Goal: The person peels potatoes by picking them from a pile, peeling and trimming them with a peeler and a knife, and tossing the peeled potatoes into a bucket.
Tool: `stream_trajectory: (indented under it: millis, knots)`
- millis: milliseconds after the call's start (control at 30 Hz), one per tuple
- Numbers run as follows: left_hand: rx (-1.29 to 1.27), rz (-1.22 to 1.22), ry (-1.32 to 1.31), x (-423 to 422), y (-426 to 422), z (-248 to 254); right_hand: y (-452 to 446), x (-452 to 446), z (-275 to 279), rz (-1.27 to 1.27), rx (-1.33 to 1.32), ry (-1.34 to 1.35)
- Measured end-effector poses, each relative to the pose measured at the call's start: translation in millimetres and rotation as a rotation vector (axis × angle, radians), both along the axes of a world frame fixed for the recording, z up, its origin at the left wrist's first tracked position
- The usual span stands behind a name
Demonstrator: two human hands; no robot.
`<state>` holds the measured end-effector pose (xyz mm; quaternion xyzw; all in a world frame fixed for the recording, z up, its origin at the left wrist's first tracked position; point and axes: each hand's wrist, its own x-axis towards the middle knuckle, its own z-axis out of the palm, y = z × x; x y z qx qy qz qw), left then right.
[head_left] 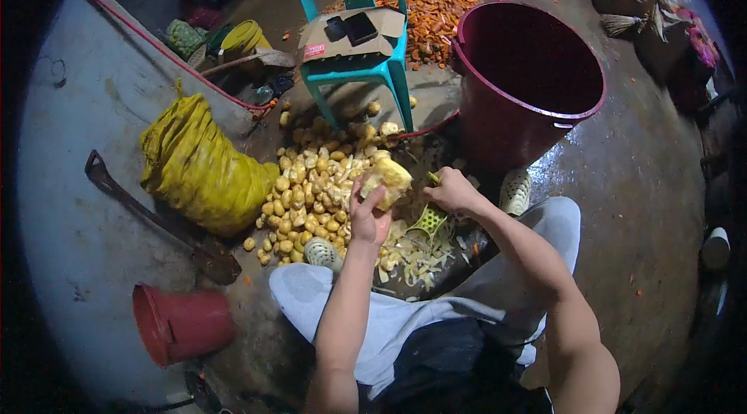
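My left hand (pixel 369 215) is closed around a large, pale yellow, partly peeled potato (pixel 391 179), held up above the floor. Just to its right, my right hand (pixel 454 191) grips a small green peeler (pixel 433 178), whose tip points toward the potato; the fingers hide most of it. Below my right hand is a yellow-green perforated plastic piece (pixel 429 221), and I cannot tell whether it touches the hand. Pale peelings (pixel 420 254) lie scattered between my feet. A heap of small potatoes (pixel 307 200) spreads to the left, beyond my left clog (pixel 322 254).
A tall maroon bin (pixel 498 114) stands ahead right. A teal chair (pixel 397 75) holds cardboard and dark devices, with orange scraps (pixel 428 13) behind. At left are a full yellow sack (pixel 198 169), a shovel (pixel 156 215) and a red bucket (pixel 194 324).
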<state>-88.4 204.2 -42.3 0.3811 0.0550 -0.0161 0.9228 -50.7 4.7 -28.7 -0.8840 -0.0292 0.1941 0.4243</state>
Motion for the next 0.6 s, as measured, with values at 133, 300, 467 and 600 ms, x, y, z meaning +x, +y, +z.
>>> stream_trajectory:
  millis: [133,300,467,600]
  knots:
    - [-0.136,0.037,0.231,6,2,4,0,-1,6,0.091,0.015,-0.077]
    - [-0.408,-0.180,0.012,9,1,11,4,-5,-4,0.197,0.051,-0.286]
    - [-0.253,-0.137,0.029,4,1,6,9,-4,2,0.168,0.048,-0.230]
    - [-0.089,-0.133,-0.150,3,-3,10,12,-9,8,0.194,0.057,-0.317]
